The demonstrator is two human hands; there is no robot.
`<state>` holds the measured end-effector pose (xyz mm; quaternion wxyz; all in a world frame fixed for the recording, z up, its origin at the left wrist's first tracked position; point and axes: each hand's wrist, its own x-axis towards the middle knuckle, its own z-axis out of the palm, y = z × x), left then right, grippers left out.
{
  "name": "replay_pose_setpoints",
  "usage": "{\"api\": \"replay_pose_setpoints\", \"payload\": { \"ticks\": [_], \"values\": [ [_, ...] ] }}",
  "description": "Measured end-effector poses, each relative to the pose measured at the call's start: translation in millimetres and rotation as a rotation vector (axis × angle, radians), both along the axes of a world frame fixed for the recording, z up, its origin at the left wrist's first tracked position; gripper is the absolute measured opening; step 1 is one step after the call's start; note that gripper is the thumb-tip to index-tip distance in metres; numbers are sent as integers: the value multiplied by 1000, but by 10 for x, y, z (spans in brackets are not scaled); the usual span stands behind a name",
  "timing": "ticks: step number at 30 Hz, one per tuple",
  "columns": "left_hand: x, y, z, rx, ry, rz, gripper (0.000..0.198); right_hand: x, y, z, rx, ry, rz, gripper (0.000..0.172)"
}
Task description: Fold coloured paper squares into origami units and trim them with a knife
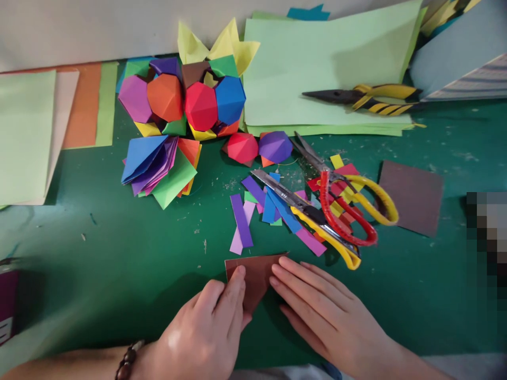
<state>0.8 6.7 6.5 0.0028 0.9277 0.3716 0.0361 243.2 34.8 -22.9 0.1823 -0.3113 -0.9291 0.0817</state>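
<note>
A folded brown paper (pixel 255 277) lies on the green table near its front edge, between my hands. My left hand (pixel 208 322) is closed on its left part, index fingertip pressing on top and thumb by the lower edge. My right hand (pixel 328 309) lies flat with fingers stretched out, fingertips on the paper's right edge. Just beyond are paper strips (pixel 241 221), a yellow cutter (pixel 328 237) and scissors with red and yellow handles (pixel 348 206). A brown square sheet (pixel 414 198) is at the right.
Folded paper balls (pixel 164 97), folded colored pieces (pixel 158 163) and two small paper shapes (pixel 259 148) stand farther back. Pliers (pixel 362 98) rest on green sheets (pixel 293 68). More sheets (pixel 26 137) lie at the left. A purple box (pixel 8 301) is at the left edge.
</note>
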Motion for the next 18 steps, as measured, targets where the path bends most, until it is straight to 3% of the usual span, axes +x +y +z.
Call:
{"api": "replay_pose_setpoints", "payload": {
  "ticks": [6,18],
  "values": [
    [13,-28,18,10,-35,37,33,-13,25,23,-14,3,-22,30],
    [12,-31,4,25,7,-9,31,-28,28,32,-52,38,-40,28]
  ]
}}
